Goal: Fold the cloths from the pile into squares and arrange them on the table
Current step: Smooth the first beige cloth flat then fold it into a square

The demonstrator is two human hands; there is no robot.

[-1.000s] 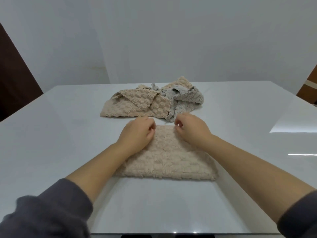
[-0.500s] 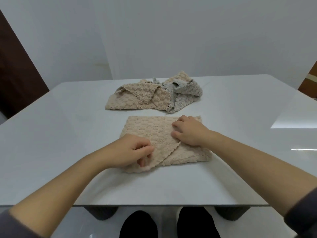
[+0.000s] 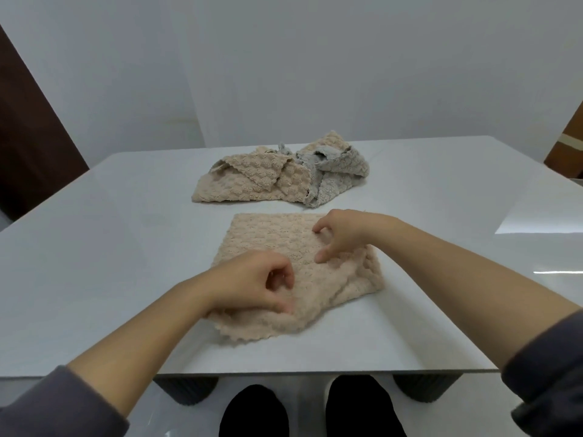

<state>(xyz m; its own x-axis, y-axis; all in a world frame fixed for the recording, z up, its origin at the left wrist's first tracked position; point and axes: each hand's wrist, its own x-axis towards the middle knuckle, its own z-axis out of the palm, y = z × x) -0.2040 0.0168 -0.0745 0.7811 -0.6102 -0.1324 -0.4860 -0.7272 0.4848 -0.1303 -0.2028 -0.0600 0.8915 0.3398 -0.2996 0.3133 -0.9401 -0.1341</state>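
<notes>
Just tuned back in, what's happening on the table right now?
A person is partway through folding a beige cloth on the white table. The left hand seems to pinch the cloth's bunched near edge, while the right hand presses down on its right side. The cloth is rumpled, not yet a square. Behind it lies the pile of beige and grey cloths, touched by neither hand.

The near cloth (image 3: 268, 238) is beige with a raised bubble-weave pattern. The pile (image 3: 249, 184) shows the same beige bubble weave, plus one pale grey cloth (image 3: 340, 181). The counter (image 3: 94, 247) is plain glossy white. The sleeves (image 3: 63, 405) are dark grey. The wall (image 3: 315, 74) is plain white.
</notes>
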